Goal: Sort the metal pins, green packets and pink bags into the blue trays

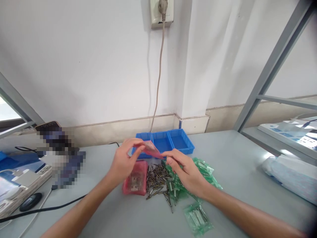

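Closest, a green packet is seen. Past it, loose metal pins are spread between a pink stack and a green heap. Above them, a pink bag is pinched by the left hand's finger and thumb, and slanted down to the right hand, which is nearer the pins. Its fingertips are almost together by the bag's corner; what is gripped cannot be told. Behind, a blue tray is seen.
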`<state>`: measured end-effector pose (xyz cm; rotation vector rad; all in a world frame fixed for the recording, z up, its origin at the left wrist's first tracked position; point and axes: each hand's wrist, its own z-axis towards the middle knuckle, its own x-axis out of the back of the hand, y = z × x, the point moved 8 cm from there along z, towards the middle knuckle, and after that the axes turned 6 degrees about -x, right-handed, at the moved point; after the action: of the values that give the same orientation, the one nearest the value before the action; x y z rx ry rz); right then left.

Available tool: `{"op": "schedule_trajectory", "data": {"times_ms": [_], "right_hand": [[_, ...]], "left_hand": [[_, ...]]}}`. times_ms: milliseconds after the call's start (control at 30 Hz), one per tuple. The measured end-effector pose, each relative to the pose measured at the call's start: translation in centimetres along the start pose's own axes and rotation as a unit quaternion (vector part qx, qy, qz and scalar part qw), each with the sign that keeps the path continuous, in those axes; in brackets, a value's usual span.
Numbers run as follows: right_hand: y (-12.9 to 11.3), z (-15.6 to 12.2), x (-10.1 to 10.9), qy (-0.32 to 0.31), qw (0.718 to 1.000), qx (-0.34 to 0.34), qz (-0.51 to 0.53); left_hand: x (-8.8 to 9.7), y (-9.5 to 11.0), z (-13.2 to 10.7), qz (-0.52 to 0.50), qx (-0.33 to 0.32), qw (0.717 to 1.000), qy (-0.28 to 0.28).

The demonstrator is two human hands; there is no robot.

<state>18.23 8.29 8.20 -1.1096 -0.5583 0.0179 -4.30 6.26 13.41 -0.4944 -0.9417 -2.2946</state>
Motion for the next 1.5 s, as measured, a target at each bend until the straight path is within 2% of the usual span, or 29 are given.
{"op": "schedule_trajectory", "data": {"times_ms": [67, 100, 200, 300, 367, 467, 600, 733, 1000, 1167, 1267, 1367, 1433, 1500], "right_hand": [[0.3, 0.0, 0.2, 0.009, 1.000, -0.015, 0.003], [0.4, 0.0, 0.3, 0.014, 1.000, -0.023, 0.005], [1.1, 0.1, 0.5, 0.028, 0.998, -0.047, 0.011], [1.5, 0.1, 0.5, 0.036, 0.998, -0.057, 0.019], [1.6, 0.1, 0.5, 0.037, 0.997, -0.058, 0.024], [1.7, 0.1, 0.5, 0.036, 0.997, -0.056, 0.036], [1.7, 0.1, 0.4, 0.035, 0.997, -0.055, 0.050], [1.6, 0.1, 0.4, 0.034, 0.997, -0.055, 0.051], [1.3, 0.1, 0.5, 0.038, 0.997, -0.052, 0.030], [0.8, 0.1, 0.5, 0.034, 0.998, -0.047, 0.021], [0.7, 0.1, 0.5, 0.030, 0.998, -0.054, 0.019], [0.7, 0.1, 0.6, 0.028, 0.998, -0.055, 0.017], [0.7, 0.1, 0.6, 0.028, 0.998, -0.055, 0.016], [0.8, 0.1, 0.6, 0.028, 0.998, -0.054, 0.014]], "left_hand": [[0.5, -2.1, 1.3, -0.017, 0.068, 0.997, -0.014], [0.7, -3.1, 1.9, -0.024, 0.080, 0.996, -0.017], [0.2, -6.1, 3.5, -0.015, 0.078, 0.994, -0.069], [-0.8, -9.4, 3.8, 0.010, 0.103, 0.989, -0.110], [-1.4, -10.7, 3.7, 0.028, 0.110, 0.986, -0.120], [-2.1, -11.5, 3.5, 0.051, 0.110, 0.986, -0.117], [-2.7, -11.5, 4.0, 0.062, 0.099, 0.987, -0.109], [-3.7, -11.3, 4.6, 0.065, 0.073, 0.987, -0.124], [-6.0, -12.4, 4.3, 0.098, 0.039, 0.975, -0.195], [-6.0, -12.1, 4.6, 0.129, 0.027, 0.973, -0.187], [-5.0, -10.9, 4.8, 0.143, 0.024, 0.975, -0.166], [-3.4, -8.5, 4.1, 0.138, 0.013, 0.979, -0.152], [-2.3, -6.4, 2.8, 0.117, 0.001, 0.980, -0.161], [-1.7, -4.1, 0.9, 0.069, -0.007, 0.978, -0.198]]}}
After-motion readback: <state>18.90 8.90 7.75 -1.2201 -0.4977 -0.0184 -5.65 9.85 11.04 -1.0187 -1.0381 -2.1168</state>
